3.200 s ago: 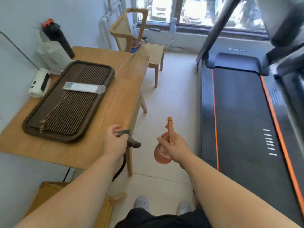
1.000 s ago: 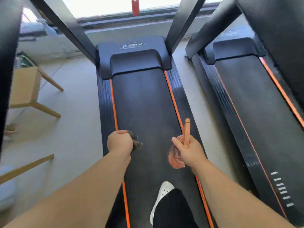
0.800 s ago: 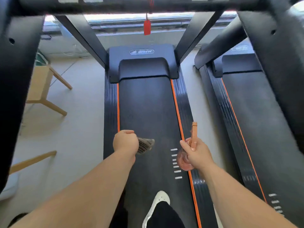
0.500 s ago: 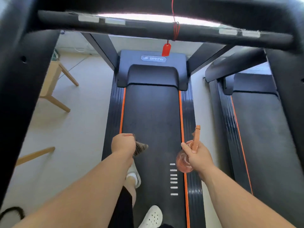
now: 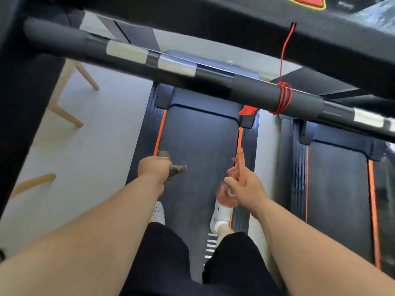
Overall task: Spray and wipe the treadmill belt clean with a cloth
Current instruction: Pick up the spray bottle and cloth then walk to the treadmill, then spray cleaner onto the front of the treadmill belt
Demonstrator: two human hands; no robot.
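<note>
I stand on the black treadmill belt (image 5: 198, 142), which has orange stripes along both edges. My left hand (image 5: 155, 170) grips a crumpled dark striped cloth (image 5: 177, 169) above the belt's left side. My right hand (image 5: 245, 183) holds an orange spray bottle (image 5: 227, 196) with its long nozzle pointing up, above the belt's right edge. Both of my white shoes are on the belt below my hands.
The treadmill's black handlebar (image 5: 267, 96) crosses the view just above, with a red cord (image 5: 283, 97) wound around it. A second treadmill (image 5: 337, 184) lies to the right. Light floor and wooden furniture legs (image 5: 64, 113) are on the left.
I have turned from the wooden table, stepped onto the treadmill and moved forward under the handlebar. Both hands kept hold of the cloth and the spray bottle.
</note>
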